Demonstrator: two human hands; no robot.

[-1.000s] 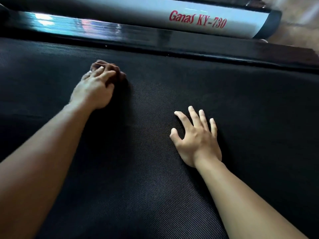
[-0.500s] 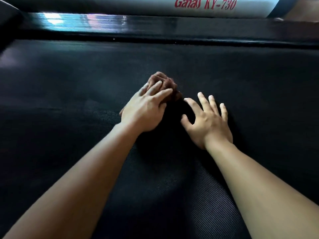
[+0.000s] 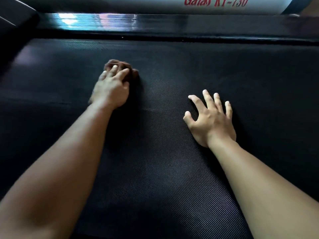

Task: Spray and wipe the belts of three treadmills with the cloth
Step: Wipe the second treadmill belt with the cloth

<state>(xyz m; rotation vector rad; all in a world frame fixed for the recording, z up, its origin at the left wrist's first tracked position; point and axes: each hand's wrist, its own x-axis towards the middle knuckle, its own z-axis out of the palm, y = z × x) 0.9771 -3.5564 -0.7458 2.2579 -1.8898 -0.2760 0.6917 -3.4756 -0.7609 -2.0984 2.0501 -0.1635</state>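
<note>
The black textured treadmill belt (image 3: 169, 169) fills most of the view. A bunched brown cloth (image 3: 120, 65) lies on it left of centre. My left hand (image 3: 110, 90) lies on top of the cloth and presses it onto the belt, fingers stretched over the wad; the thumb is hidden. My right hand (image 3: 211, 118) rests on the bare belt to the right, fingers spread, holding nothing. A gap of belt separates the two hands. No spray bottle is in view.
A glossy black side rail (image 3: 155, 23) runs along the far edge of the belt. Beyond it lies a white frame bar (image 3: 120, 3) with red lettering. A dark part of the treadmill (image 3: 15, 19) sits at the top left corner.
My left hand slid the cloth from left to centre beside my right hand, then back to the left. My right hand stayed planted and spread its fingers wider.
</note>
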